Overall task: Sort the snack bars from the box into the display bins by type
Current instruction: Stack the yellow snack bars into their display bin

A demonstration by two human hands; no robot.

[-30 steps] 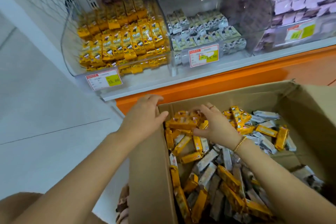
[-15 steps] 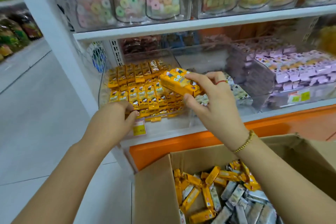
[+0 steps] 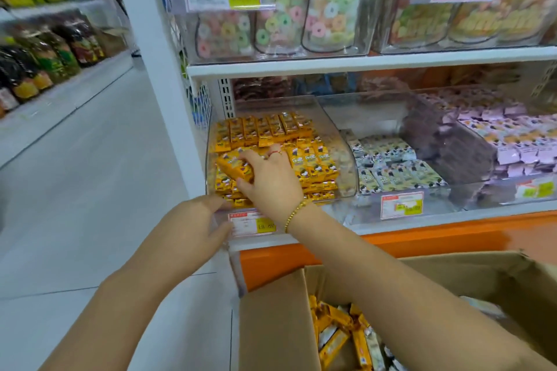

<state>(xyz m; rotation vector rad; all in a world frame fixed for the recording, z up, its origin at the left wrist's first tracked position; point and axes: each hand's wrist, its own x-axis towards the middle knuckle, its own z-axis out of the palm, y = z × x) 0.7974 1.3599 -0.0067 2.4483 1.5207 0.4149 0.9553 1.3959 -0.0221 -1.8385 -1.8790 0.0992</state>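
Observation:
My right hand (image 3: 271,178) reaches into the clear display bin (image 3: 340,135) of yellow snack bars and grips a small bunch of yellow bars (image 3: 233,167) at the bin's left side, over the stacked rows. My left hand (image 3: 193,232) rests against the bin's lower front edge by its price tag (image 3: 253,223), fingers curled loosely, holding nothing. The cardboard box (image 3: 271,325) stands at the bottom right with mixed yellow and white bars (image 3: 337,337) inside, partly hidden by my right forearm. A neighbouring bin (image 3: 391,166) holds white bars.
A third bin with purple-white packets (image 3: 512,141) stands to the right. Jars of ring candies (image 3: 280,24) fill the shelf above. An orange shelf base (image 3: 422,241) runs below the bins. The white tiled aisle floor (image 3: 75,190) lies to the left, with bottle shelves (image 3: 45,48) beyond.
My right hand lifted a bunch of yellow bars out of the box, carried them up and moved them left and down into the yellow bin. My left hand went from the box flap to the bin's front.

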